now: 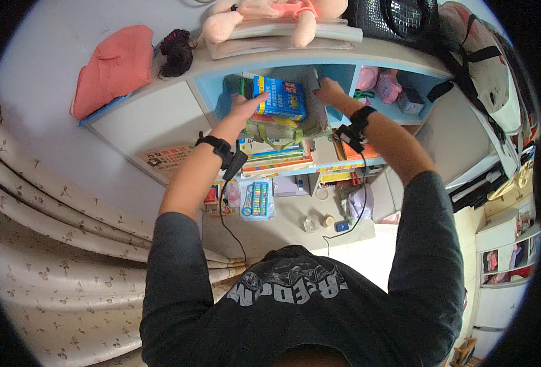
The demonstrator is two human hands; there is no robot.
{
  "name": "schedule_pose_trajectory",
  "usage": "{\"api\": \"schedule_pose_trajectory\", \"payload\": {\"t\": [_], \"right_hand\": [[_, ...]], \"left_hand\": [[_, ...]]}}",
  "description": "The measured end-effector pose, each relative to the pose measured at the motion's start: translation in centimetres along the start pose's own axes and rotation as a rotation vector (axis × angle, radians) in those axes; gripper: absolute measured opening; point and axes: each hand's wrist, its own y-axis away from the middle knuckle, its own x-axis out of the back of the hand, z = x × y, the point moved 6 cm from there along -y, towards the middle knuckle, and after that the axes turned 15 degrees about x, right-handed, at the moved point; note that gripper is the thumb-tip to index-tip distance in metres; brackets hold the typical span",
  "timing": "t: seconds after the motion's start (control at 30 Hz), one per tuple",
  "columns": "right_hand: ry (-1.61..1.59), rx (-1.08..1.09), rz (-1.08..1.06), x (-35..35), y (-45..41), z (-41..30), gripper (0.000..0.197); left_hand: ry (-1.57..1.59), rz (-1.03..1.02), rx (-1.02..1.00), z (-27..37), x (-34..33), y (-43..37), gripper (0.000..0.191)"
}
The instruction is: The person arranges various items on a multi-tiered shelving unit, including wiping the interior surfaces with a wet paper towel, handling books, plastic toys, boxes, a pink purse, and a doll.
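A grey fabric bin [315, 105] with green straps [277, 136] sits at the front of a blue-lined shelf compartment. Inside it, a thick blue book [279, 98] bearing writing lies on top of other items. My left hand [247, 104] is at the bin's left side, its thumb over the book's left edge; its other fingers are hidden. My right hand [331, 91] grips the bin's right wall near the upper rim. Both wrists wear black straps with small devices and cables.
Stacked books [277, 160] fill the shelf below. A desk [293, 229] holds a blue case of coloured pieces [256, 199], a glass [311, 223] and a small blue box [342, 226]. Above are a plush toy [270, 18] and a black handbag [392, 18]. A pink clock [388, 87] stands right.
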Motion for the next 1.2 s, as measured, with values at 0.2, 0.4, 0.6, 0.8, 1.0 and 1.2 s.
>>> {"api": "schedule_pose_trajectory", "payload": {"t": [0.2, 0.4, 0.6, 0.8, 1.0, 1.2], "right_hand": [[-0.021, -0.063, 0.24, -0.3, -0.5, 0.4, 0.025], [-0.016, 0.211, 0.509, -2.5, 0.6, -1.6, 0.027], [-0.43, 0.059, 0.257, -8.7, -1.2, -2.5, 0.039], [-0.64, 0.016, 0.188, -10.6, -1.2, -2.8, 0.047], [-1.02, -0.2, 0.301, -7.5, 1.2, -0.7, 0.049], [-0.978, -0.488, 0.312, -5.7, 3.3, 3.3, 0.055]], "left_hand": [[-0.293, 0.394, -0.029, -1.2, 2.0, -8.0, 0.082], [-0.765, 0.471, -0.428, -1.9, 0.9, -8.8, 0.085], [-0.777, 0.381, -0.381, -3.6, 0.1, -8.2, 0.092], [-0.691, 0.432, -0.359, -3.1, -0.6, -6.9, 0.094], [-0.687, 0.481, -0.541, -0.7, -3.5, -2.5, 0.086], [-0.527, 0.273, -0.461, -0.3, -6.7, -3.9, 0.11]]}}
